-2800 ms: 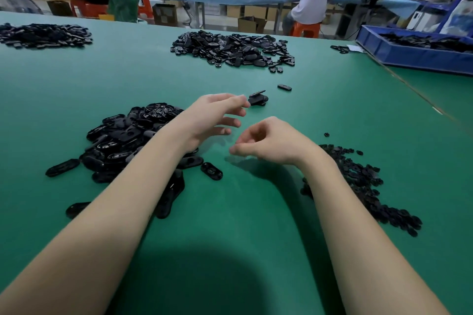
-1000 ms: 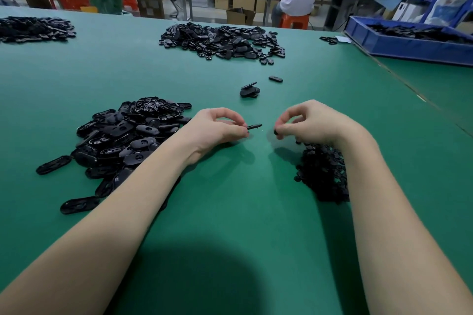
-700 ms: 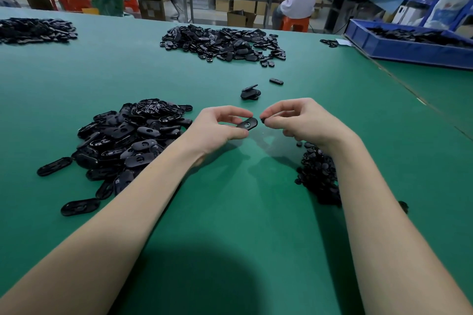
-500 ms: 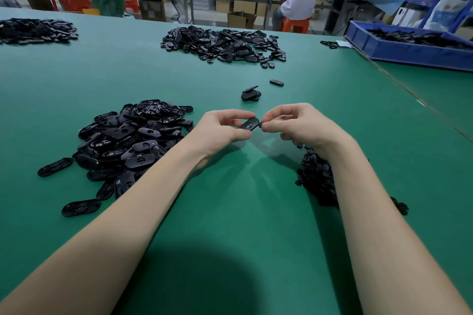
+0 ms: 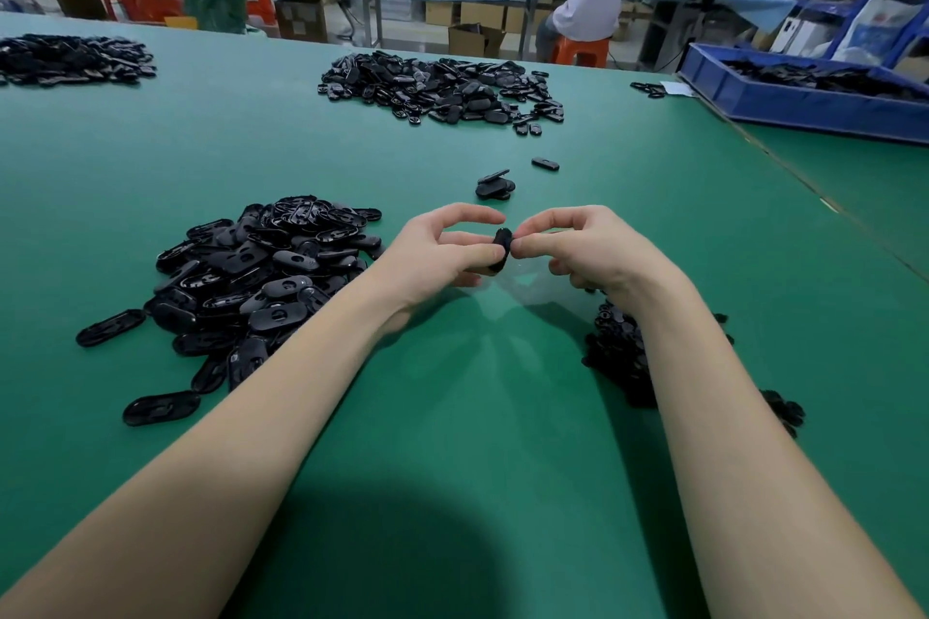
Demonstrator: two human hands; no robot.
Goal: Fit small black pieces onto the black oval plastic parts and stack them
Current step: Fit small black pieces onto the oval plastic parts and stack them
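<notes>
**A:** What do you see nearest you?

**B:** My two bare forearms reach forward over the green tabletop (image 5: 452,442) and meet in the middle. My left hand (image 5: 432,256) has its fingers curled, pinching a black oval part (image 5: 500,249) between thumb and fingers. My right hand (image 5: 588,246) is curled too, its fingertips pressed against the same part from the other side. Whether it holds a small piece there I cannot tell.

**A:** Where is that part?

**B:** Held up off the tabletop, standing almost on end, right between both hands.

**A:** And around them?

**B:** A heap of oval parts (image 5: 251,276) lies to the left of my left arm, with a few loose ones at its near edge. A pile of small black pieces (image 5: 618,352) sits beside and partly under my right wrist. Just beyond the hands is a short stack (image 5: 495,186) of ovals, and a single oval (image 5: 545,163) a bit farther on.

**A:** Further out?

**B:** A second heap (image 5: 442,88) mid-table, a third pile (image 5: 70,60) far left, and a blue tray (image 5: 804,106) far right. Two people sit at a bench behind.
</notes>
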